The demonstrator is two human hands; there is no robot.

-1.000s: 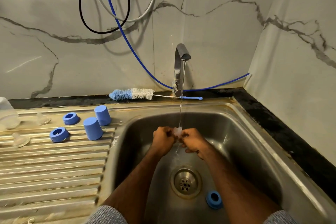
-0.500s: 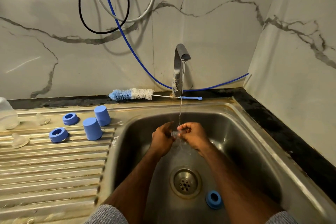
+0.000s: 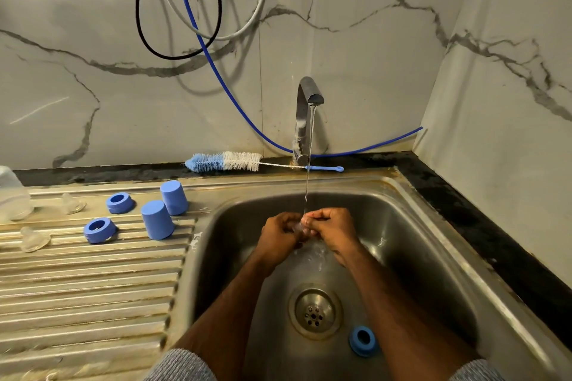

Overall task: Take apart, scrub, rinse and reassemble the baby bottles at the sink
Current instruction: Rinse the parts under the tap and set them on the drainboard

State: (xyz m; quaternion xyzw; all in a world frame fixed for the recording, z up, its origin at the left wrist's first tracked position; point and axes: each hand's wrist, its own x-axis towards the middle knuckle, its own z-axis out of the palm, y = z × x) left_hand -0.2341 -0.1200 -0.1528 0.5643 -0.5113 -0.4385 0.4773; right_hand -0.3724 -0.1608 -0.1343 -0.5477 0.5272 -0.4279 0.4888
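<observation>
1. Since half a second ago, both hands have closed in together again under the running water, fingers curling back round the small clear piece they hold between them.
2. The left hand (image 3: 280,233) is curled, its fingers gripping the clear teat (image 3: 297,227), which is mostly hidden and blurred; it looks like a silicone teat, though that is hard to confirm.
3. The right hand (image 3: 334,230) is curled too, fingertips pinching the same piece from the other side.
4. A thin stream from the tap (image 3: 305,120) falls straight onto the meeting fingers, over the middle of the steel sink (image 3: 439,260).
5. Below the hands sits the drain (image 3: 314,311), and just right of it a blue bottle ring (image 3: 362,341) lies on the sink floor.
6. On the ribbed draining board (image 3: 93,294) to the left stand two blue caps (image 3: 157,219), upside down, with two blue rings (image 3: 120,202) beside them.
7. Further left lie two clear teats (image 3: 34,238) and, at the frame edge, a clear bottle (image 3: 12,195).
8. A bottle brush (image 3: 226,161) with blue and white bristles lies along the back ledge behind the tap.
9. Black, grey and blue hoses (image 3: 198,31) hang against the marble wall.
</observation>
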